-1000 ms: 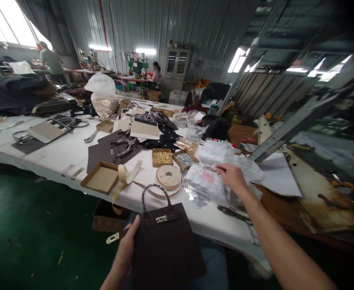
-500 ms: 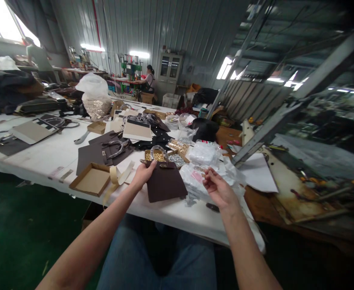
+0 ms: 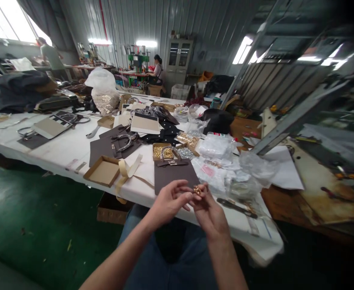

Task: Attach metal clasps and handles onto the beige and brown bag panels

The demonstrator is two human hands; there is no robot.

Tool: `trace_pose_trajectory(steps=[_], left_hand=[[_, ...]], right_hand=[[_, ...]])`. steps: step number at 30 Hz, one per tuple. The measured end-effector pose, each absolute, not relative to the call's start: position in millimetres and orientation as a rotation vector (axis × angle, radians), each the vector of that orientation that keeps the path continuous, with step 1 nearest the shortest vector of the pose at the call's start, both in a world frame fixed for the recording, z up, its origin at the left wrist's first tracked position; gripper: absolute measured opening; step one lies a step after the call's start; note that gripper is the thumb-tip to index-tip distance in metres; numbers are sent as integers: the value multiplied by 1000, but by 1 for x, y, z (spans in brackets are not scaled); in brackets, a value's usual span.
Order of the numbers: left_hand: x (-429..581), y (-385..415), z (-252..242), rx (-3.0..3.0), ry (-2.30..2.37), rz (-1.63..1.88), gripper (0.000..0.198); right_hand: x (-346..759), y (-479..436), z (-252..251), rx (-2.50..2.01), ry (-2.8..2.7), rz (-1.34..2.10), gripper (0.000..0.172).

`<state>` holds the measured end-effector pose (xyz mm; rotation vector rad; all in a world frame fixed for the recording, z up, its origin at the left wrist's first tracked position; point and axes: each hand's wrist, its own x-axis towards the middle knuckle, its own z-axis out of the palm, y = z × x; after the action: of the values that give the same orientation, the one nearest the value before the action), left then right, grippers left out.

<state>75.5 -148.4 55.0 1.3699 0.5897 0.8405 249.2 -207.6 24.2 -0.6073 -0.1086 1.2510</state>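
My left hand (image 3: pixel 167 201) and my right hand (image 3: pixel 208 211) meet in front of me at the near edge of the white table (image 3: pixel 62 151). Together they pinch a small gold metal fitting (image 3: pixel 197 190) between their fingertips. Just beyond the hands lies a dark brown bag (image 3: pixel 173 175) flat on the table, handle and gold clasp pointing away. To its right sit clear plastic packets (image 3: pixel 222 177) of small parts.
An open cardboard tray (image 3: pixel 103 171), tan tape strips (image 3: pixel 128 171), small boxes of gold and silver studs (image 3: pixel 161 151) and brown panels (image 3: pixel 110 147) lie to the left. A dark tool (image 3: pixel 235 207) lies at the right edge. People work at far benches (image 3: pixel 157 72).
My left hand set the brown bag down on the table and let it go. My right hand left the plastic packets with a gold fitting; both hands now hold it together.
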Motion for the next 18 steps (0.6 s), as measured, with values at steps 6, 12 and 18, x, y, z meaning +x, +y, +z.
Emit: trace_pose_trajectory(steps=[6,12,18], left_hand=[[74,-191,47,1430,801,1091,31],[61,-211,36,1496,863,1089,37],[50,-212,18,1571,875,1149,23]], right_hand=[[205,-232,2,-716,-11,1280,44],[201,-255,1,-797,-71,1420,44],[196,-261,-2,-853,-195,1453,40]])
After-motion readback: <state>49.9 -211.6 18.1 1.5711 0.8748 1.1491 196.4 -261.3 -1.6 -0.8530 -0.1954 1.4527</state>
